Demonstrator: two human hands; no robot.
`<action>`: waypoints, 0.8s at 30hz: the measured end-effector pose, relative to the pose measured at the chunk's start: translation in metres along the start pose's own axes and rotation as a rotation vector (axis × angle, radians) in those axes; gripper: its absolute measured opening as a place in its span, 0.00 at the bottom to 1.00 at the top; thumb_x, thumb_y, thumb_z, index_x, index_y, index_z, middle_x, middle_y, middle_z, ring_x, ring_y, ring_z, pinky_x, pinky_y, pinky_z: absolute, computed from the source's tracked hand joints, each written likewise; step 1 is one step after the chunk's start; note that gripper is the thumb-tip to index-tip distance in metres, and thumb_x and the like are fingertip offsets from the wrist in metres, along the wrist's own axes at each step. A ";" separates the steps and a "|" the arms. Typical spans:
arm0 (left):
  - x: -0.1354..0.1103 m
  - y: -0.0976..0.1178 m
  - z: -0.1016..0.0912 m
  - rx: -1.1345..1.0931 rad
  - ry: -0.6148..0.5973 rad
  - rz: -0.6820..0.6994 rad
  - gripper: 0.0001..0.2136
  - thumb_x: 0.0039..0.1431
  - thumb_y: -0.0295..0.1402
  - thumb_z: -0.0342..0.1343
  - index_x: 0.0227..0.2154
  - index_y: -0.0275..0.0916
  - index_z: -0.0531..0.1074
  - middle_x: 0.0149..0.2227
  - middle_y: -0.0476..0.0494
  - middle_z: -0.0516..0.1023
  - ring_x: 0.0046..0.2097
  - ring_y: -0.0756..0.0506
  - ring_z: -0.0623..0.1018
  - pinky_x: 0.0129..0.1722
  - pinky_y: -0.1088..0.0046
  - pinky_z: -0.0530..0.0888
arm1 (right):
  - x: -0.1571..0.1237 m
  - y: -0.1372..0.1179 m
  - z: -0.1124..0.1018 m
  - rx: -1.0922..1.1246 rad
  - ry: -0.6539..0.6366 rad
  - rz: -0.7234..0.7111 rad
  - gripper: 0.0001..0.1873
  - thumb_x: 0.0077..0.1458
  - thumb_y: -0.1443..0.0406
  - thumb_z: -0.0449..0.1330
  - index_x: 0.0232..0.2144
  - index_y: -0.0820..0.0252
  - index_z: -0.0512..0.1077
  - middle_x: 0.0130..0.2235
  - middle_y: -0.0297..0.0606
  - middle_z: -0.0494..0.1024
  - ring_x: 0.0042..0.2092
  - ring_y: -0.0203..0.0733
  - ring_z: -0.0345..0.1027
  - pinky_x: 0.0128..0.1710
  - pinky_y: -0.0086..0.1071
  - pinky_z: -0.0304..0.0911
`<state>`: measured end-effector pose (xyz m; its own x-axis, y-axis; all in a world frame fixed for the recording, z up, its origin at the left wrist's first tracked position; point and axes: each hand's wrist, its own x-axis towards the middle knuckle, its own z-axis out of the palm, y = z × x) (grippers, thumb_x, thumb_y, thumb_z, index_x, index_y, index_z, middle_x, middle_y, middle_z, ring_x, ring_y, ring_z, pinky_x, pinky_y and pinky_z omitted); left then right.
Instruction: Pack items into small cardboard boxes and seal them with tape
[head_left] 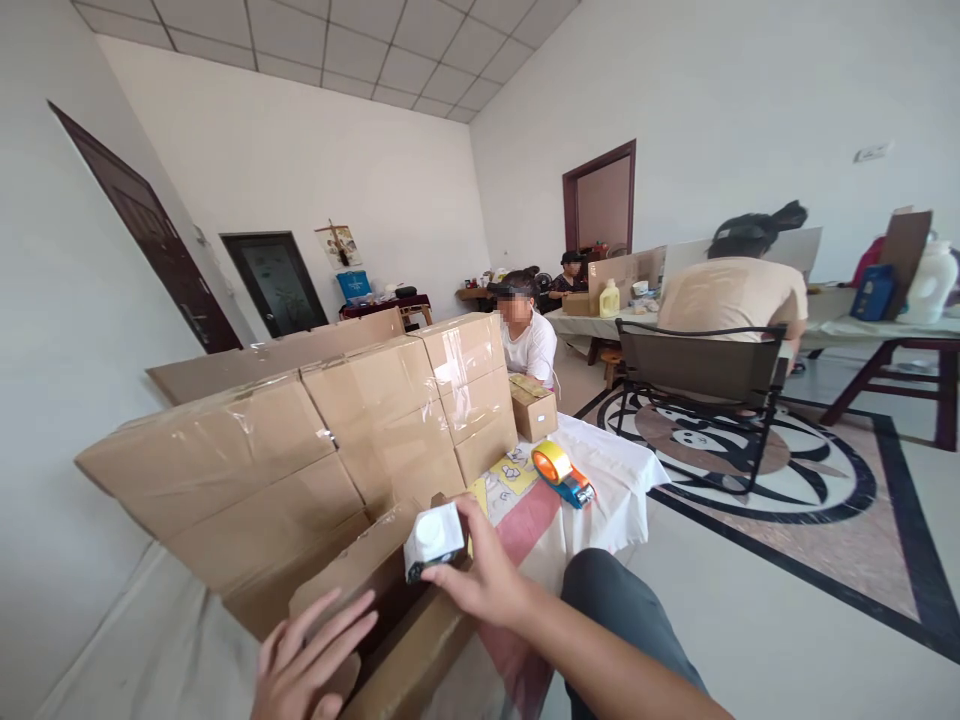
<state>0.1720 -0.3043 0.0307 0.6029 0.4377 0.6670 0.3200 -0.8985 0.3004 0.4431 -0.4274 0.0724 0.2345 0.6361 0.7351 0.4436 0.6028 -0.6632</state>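
the right hand [486,572] grasps the white carton [433,536] at the far end of the open box [412,645]; the left hand [306,665], farther from it, is spread and holds nothing.

The person has 2 bare hands, the left hand [294,672] and the right hand [489,574], long-fingered and slim — with a bare right forearm [581,640] tapering to the wrist — and 1 dark grey trouser leg [628,595] (plain, matte cloth) rounded smoothly over the knee.
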 end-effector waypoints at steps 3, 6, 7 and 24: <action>0.005 0.021 0.004 0.038 -0.117 0.126 0.26 0.68 0.58 0.40 0.38 0.49 0.79 0.40 0.45 0.84 0.54 0.35 0.77 0.65 0.46 0.53 | -0.004 0.004 0.004 -0.104 -0.160 -0.064 0.38 0.55 0.52 0.70 0.59 0.57 0.58 0.50 0.46 0.70 0.49 0.50 0.68 0.50 0.43 0.67; 0.002 0.025 -0.001 0.054 -0.025 0.187 0.20 0.72 0.46 0.42 0.27 0.43 0.69 0.30 0.48 0.78 0.39 0.42 0.77 0.60 0.52 0.58 | -0.005 0.002 0.005 -0.149 -0.268 -0.059 0.38 0.55 0.51 0.70 0.59 0.57 0.58 0.50 0.46 0.69 0.49 0.50 0.67 0.49 0.42 0.67; 0.001 0.024 -0.004 0.075 0.038 0.208 0.18 0.71 0.42 0.43 0.26 0.43 0.66 0.28 0.48 0.75 0.36 0.43 0.76 0.57 0.54 0.61 | -0.005 0.001 0.005 -0.162 -0.287 -0.048 0.37 0.55 0.52 0.70 0.58 0.57 0.58 0.50 0.46 0.68 0.49 0.49 0.67 0.48 0.42 0.67; -0.032 0.029 -0.004 0.087 0.348 0.011 0.07 0.62 0.25 0.56 0.38 0.42 0.65 0.49 0.38 0.81 0.55 0.39 0.79 0.55 0.58 0.74 | 0.047 -0.025 0.031 -0.376 -0.748 0.061 0.30 0.54 0.61 0.71 0.54 0.60 0.64 0.44 0.40 0.76 0.44 0.47 0.73 0.43 0.37 0.68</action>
<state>0.1596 -0.3448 0.0207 0.3265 0.3770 0.8667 0.3851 -0.8905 0.2423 0.4165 -0.3977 0.1197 -0.3095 0.8938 0.3246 0.7386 0.4409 -0.5099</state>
